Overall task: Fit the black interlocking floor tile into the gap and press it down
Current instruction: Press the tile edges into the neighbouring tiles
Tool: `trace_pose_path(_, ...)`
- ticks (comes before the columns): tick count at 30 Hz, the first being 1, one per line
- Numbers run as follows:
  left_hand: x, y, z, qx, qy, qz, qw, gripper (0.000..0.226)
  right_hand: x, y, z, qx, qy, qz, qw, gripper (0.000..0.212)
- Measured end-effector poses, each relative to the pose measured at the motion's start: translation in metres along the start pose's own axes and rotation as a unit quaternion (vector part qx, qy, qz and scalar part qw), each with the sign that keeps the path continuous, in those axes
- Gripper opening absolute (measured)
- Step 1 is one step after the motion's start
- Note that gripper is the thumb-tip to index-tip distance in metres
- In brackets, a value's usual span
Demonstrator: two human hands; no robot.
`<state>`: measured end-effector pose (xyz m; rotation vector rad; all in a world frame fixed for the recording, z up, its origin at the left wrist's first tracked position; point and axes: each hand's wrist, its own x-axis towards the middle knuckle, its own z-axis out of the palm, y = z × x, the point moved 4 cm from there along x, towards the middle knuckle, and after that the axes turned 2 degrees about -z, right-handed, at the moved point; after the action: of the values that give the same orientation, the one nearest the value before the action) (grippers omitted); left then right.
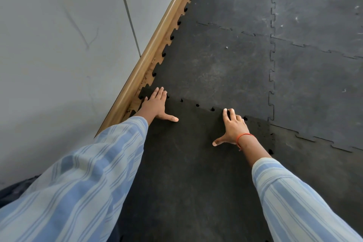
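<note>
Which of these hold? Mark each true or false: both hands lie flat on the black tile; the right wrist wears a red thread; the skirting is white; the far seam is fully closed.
1. Both hands lie flat on the black tile: true; the left hand and right hand are spread on it.
2. The right wrist wears a red thread: true.
3. The skirting is white: false, it is wood-coloured.
4. The far seam is fully closed: false, dark gaps show along it.
</note>
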<state>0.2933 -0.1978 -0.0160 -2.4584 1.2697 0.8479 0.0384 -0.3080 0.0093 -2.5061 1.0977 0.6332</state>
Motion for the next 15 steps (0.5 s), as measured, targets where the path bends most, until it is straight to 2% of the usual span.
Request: trace_pose_path(15,0.009,0.001,0.008,0.021,-0.049,0.005,0.999,0.137,0.001,0.008,0.012,0.048,-0.007,-0.011,0.999,0.137)
